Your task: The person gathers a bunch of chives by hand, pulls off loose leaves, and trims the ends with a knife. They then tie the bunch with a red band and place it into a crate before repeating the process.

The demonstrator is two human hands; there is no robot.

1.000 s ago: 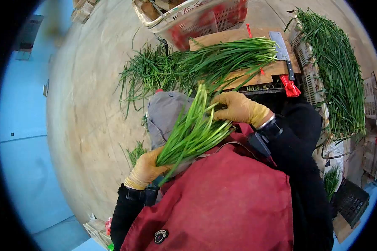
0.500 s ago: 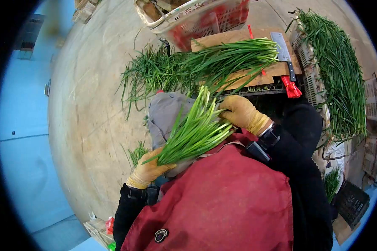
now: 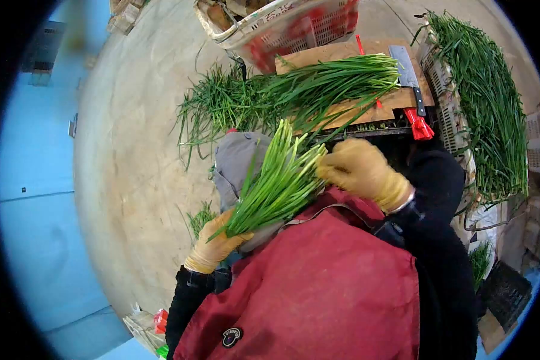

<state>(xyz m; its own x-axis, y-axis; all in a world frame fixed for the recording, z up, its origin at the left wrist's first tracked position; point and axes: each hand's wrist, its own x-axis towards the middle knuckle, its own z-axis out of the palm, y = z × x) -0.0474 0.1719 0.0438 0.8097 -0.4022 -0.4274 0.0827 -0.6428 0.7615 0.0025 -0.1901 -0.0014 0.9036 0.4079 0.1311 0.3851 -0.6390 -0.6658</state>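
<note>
My left hand [image 3: 215, 243], in a yellow glove, is closed around the leafy end of a bunch of garlic chives [image 3: 276, 189]. The pale stalk ends fan out up and to the right over my lap. Beside those ends is my right hand [image 3: 360, 171], also gloved, its fingers curled together and blurred. Whether a stalk is pinched in them is hidden. More chives [image 3: 342, 81] lie across a wooden board [image 3: 336, 114] in front of me. A cleaver [image 3: 407, 69] with a black handle rests on the board's right side, near red strips [image 3: 419, 125].
A crate heaped with chives [image 3: 483, 102] stands at the right. Behind the board is a red and white basket [image 3: 300, 33]. Loose chives [image 3: 219, 102] spread left of the board, with a small clump [image 3: 201, 219] on the floor. A black crate [image 3: 505, 294] sits low at the right.
My right hand has shifted slightly right and down, turning as it moves at the stalk ends. The stalk ends have swung a little left. My left hand keeps its hold.
</note>
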